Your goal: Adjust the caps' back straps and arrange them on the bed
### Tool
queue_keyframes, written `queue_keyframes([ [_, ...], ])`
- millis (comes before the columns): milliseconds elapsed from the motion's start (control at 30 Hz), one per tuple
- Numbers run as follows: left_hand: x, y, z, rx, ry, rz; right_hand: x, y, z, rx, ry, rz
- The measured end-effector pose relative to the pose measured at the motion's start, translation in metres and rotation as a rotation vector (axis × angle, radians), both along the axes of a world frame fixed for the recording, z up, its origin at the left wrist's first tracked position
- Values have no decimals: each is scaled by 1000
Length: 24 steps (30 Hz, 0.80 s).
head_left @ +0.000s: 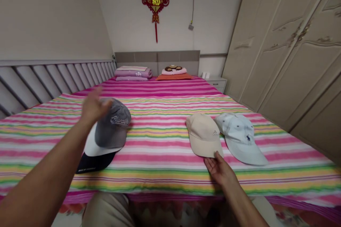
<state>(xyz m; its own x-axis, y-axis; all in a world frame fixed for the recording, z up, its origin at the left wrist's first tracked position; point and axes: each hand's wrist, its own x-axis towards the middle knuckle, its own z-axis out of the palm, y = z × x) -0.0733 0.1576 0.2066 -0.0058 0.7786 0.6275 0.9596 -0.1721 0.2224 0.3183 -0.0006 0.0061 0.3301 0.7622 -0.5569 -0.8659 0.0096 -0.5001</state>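
Note:
On the left of the bed lies a stack of caps: a grey cap (111, 126) with "Always" lettering on top, a white brim (91, 143) beneath it, and a black brim (93, 163) lowest. My left hand (93, 105), blurred by motion, is at the upper left of the grey cap with thumb and fingers spread; whether it touches the cap I cannot tell. My right hand (218, 168) grips the brim edge of a beige cap (204, 131), thumb on top and fingers below. A pale blue cap (239, 138) sits against its right side.
Striped bedding (157, 163) covers the bed. Folded purple bedding (134, 73) and an orange cushion (174, 77) with pink items lie by the headboard (173, 57). A metal rail (50, 78) runs along the left, a wardrobe (279, 53) stands right, and a nightstand (217, 82) is behind.

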Motion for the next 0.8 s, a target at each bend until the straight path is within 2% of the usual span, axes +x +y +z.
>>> queue_keyframes([
  [33,3,-2,-22,-177,220,-90,1,2,0,6,9,5],
  [100,5,-8,-70,-320,328,-135,3,1,0,34,29,36],
  [133,4,-10,-91,-371,356,-118,4,-1,1,59,39,56],
  [200,0,-13,-121,-409,432,-50,5,-9,2,125,55,97],
  [233,-2,-14,-128,-453,444,-19,5,-14,2,156,60,114],
  [300,0,-19,-131,-450,414,21,3,-25,1,226,69,153],
  [367,17,-32,-125,-396,252,-60,-2,-34,-3,311,70,215],
  [433,46,-52,-118,-551,-106,-394,-12,-40,-9,392,47,301],
  [500,82,-77,-116,-903,-602,-780,-26,-47,-16,427,0,373],
  [533,99,-89,-116,-1030,-863,-967,-34,-51,-19,427,-29,407],
  [567,114,-100,-115,-1093,-1081,-1129,-43,-55,-22,418,-61,445],
  [600,126,-109,-113,-1059,-1278,-1202,-50,-61,-25,402,-98,491],
  [667,142,-124,-109,-948,-1561,-1137,-61,-71,-30,351,-183,624],
  [700,145,-129,-106,-908,-1639,-1088,-62,-75,-31,315,-247,687],
  [733,147,-133,-103,-902,-1681,-1056,-62,-77,-30,277,-338,730],
  [800,144,-141,-98,-989,-1685,-1086,-53,-77,-22,207,-561,739],
])
